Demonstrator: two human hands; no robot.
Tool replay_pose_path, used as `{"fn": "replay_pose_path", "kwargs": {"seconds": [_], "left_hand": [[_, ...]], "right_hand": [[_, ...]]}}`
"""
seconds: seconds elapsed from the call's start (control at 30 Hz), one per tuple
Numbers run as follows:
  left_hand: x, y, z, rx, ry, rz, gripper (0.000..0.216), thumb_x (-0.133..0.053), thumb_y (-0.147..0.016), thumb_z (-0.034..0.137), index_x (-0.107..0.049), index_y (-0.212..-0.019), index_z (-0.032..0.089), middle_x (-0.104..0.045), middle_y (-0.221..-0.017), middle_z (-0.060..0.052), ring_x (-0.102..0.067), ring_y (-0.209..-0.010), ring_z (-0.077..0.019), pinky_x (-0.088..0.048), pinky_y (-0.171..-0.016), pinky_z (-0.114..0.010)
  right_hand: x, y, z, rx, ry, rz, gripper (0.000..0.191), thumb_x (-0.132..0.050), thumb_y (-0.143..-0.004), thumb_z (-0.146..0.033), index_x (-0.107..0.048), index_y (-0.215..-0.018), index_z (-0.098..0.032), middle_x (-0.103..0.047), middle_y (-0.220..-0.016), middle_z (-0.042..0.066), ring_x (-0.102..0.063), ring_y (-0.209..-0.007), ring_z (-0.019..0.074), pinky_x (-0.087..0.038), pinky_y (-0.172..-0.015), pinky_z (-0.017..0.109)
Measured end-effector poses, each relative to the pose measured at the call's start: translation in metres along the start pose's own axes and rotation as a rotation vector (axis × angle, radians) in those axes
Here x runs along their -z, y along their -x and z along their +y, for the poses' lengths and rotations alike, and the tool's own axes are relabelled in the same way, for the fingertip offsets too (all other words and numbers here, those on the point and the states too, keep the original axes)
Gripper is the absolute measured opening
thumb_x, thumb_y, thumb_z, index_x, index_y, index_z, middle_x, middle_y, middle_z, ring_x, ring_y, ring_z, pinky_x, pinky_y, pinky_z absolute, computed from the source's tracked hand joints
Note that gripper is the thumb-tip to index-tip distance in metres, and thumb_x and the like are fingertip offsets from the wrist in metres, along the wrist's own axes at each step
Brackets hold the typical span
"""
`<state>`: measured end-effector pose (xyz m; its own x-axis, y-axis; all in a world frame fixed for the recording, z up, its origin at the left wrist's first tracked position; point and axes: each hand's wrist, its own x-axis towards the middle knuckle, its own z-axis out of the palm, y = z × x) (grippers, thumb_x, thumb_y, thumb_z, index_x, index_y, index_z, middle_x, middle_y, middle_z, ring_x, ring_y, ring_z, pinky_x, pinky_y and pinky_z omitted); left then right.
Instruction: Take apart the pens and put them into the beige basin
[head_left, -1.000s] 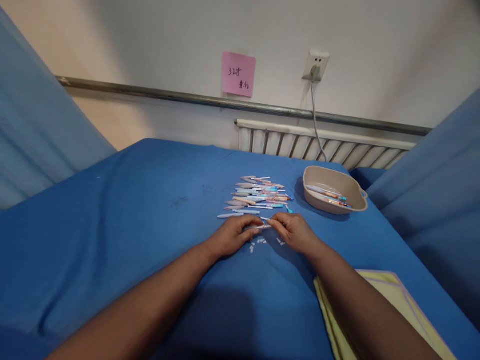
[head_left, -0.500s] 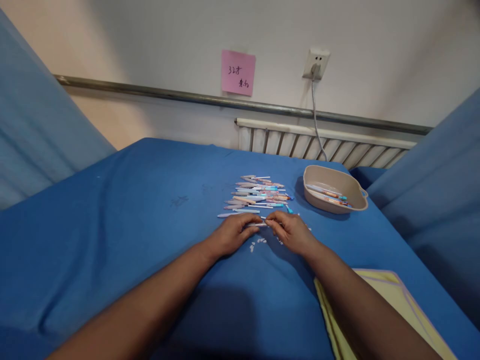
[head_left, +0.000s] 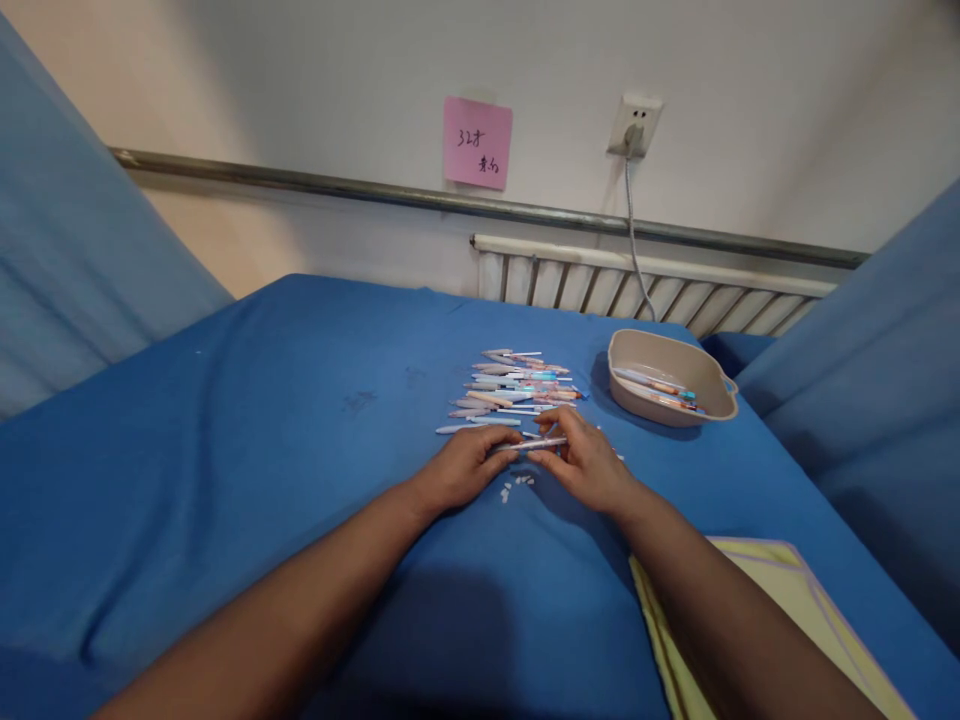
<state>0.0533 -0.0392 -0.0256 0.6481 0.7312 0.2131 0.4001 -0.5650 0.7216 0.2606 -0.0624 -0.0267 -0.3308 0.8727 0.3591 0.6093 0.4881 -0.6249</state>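
A slim whitish pen [head_left: 541,443] lies crosswise between my two hands, a little above the blue cloth. My left hand [head_left: 463,468] is closed on its left end, pinching it between thumb and fingers. On the right part of the pen is my right hand [head_left: 591,466], thumb on the near side and fingers curled over the far side. Just beyond my hands, several pen parts [head_left: 495,398] lie in a rough column: barrels, thin white refills and coloured pieces. Small white bits [head_left: 517,483] are scattered on the near side of my fingers.
A beige basket [head_left: 724,405] at the right holds several pens. Near my right forearm lies a yellow cloth [head_left: 765,580] on the blue-covered table [head_left: 300,400]. Behind are a radiator [head_left: 585,285], a metal rail [head_left: 337,188] and a plugged-in cable [head_left: 631,220]. Blue curtains hang on both sides.
My right hand's fingers have spread from a tight pinch and now reach along the pen, which shows more of its length. The left hand stays nearly still.
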Motion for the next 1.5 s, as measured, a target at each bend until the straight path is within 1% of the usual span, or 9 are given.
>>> {"fn": "replay_pose_path", "kwargs": {"seconds": [0.07, 0.2, 0.53, 0.63, 0.77, 0.97, 1.27, 1.37, 1.5], "left_hand": [[0.001, -0.001, 0.000, 0.010, 0.008, -0.010, 0.022, -0.046, -0.090, 0.028, -0.062, -0.103, 0.019, -0.067, -0.096, -0.003, -0.060, -0.089, -0.0172, -0.044, -0.081, -0.027], [0.002, -0.001, 0.000, 0.031, 0.038, -0.007, 0.022, -0.047, -0.089, 0.028, -0.062, -0.102, 0.019, -0.067, -0.096, -0.003, -0.060, -0.089, -0.0174, -0.045, -0.081, -0.027], [-0.001, 0.001, 0.004, -0.010, -0.034, -0.034, 0.023, -0.049, -0.089, 0.030, -0.063, -0.105, 0.021, -0.067, -0.099, -0.003, -0.061, -0.091, -0.0174, -0.044, -0.082, -0.027], [0.001, -0.001, 0.003, 0.011, -0.028, 0.005, 0.025, -0.045, -0.091, 0.032, -0.062, -0.102, 0.019, -0.067, -0.095, -0.003, -0.061, -0.087, -0.0171, -0.044, -0.079, -0.027], [0.002, -0.001, 0.006, 0.017, -0.038, -0.012, 0.027, -0.041, -0.093, 0.033, -0.061, -0.104, 0.020, -0.067, -0.096, -0.003, -0.060, -0.088, -0.0171, -0.043, -0.079, -0.027], [0.003, 0.003, 0.010, 0.085, -0.100, 0.064, 0.027, -0.049, -0.088, 0.040, -0.056, -0.104, 0.020, -0.064, -0.091, -0.001, -0.058, -0.082, -0.0167, -0.042, -0.073, -0.027], [0.006, -0.002, 0.015, 0.113, -0.063, -0.026, 0.031, -0.035, -0.093, 0.039, -0.059, -0.092, 0.019, -0.061, -0.079, 0.000, -0.054, -0.073, -0.0151, -0.040, -0.068, -0.025], [0.006, -0.001, 0.013, 0.122, -0.050, 0.039, 0.027, -0.044, -0.088, 0.041, -0.056, -0.098, 0.019, -0.061, -0.084, 0.000, -0.054, -0.075, -0.0154, -0.040, -0.069, -0.025], [0.008, -0.002, 0.009, 0.163, -0.090, 0.027, 0.033, -0.035, -0.092, 0.041, -0.055, -0.080, 0.019, -0.056, -0.070, 0.002, -0.052, -0.067, -0.0142, -0.037, -0.062, -0.024]], "right_hand": [[0.002, 0.000, -0.001, 0.079, -0.015, 0.028, 0.022, -0.056, -0.085, -0.027, -0.053, -0.105, -0.020, -0.061, -0.097, 0.007, -0.058, -0.088, 0.0192, -0.046, -0.075, 0.031], [0.005, -0.002, 0.000, 0.178, -0.027, 0.034, 0.006, -0.050, -0.088, -0.019, -0.056, -0.090, -0.019, -0.058, -0.086, 0.005, -0.056, -0.083, 0.0178, -0.045, -0.074, 0.029], [-0.002, 0.000, -0.003, -0.056, 0.062, 0.027, 0.014, -0.049, -0.090, -0.031, -0.055, -0.098, -0.021, -0.064, -0.076, 0.002, -0.060, -0.068, 0.0168, -0.043, -0.066, 0.028], [0.002, 0.001, -0.004, 0.069, 0.001, 0.052, 0.016, -0.056, -0.086, -0.029, -0.054, -0.099, -0.020, -0.062, -0.092, 0.006, -0.059, -0.083, 0.0186, -0.045, -0.072, 0.030], [0.006, 0.000, -0.003, 0.201, -0.038, 0.036, 0.008, -0.050, -0.088, -0.020, -0.057, -0.093, -0.020, -0.060, -0.089, 0.007, -0.057, -0.085, 0.0182, -0.046, -0.074, 0.030], [0.004, 0.000, -0.007, 0.087, -0.038, 0.064, 0.008, -0.053, -0.088, -0.025, -0.060, -0.090, -0.020, -0.064, -0.081, 0.003, -0.060, -0.078, 0.0170, -0.044, -0.070, 0.028], [0.004, 0.001, -0.011, 0.010, -0.085, 0.034, 0.017, -0.047, -0.091, -0.032, -0.058, -0.091, -0.019, -0.065, -0.081, 0.002, -0.060, -0.071, 0.0147, -0.042, -0.067, 0.026], [0.003, 0.002, -0.011, -0.036, -0.173, 0.006, 0.021, -0.041, -0.094, -0.034, -0.056, -0.095, -0.020, -0.063, -0.070, -0.001, -0.059, -0.066, 0.0142, -0.042, -0.066, 0.027], [-0.002, 0.000, -0.002, -0.149, -0.466, 0.044, 0.035, -0.032, -0.095, -0.047, -0.054, -0.100, -0.020, -0.058, -0.068, 0.000, -0.058, -0.061, 0.0149, -0.044, -0.058, 0.027]]}}
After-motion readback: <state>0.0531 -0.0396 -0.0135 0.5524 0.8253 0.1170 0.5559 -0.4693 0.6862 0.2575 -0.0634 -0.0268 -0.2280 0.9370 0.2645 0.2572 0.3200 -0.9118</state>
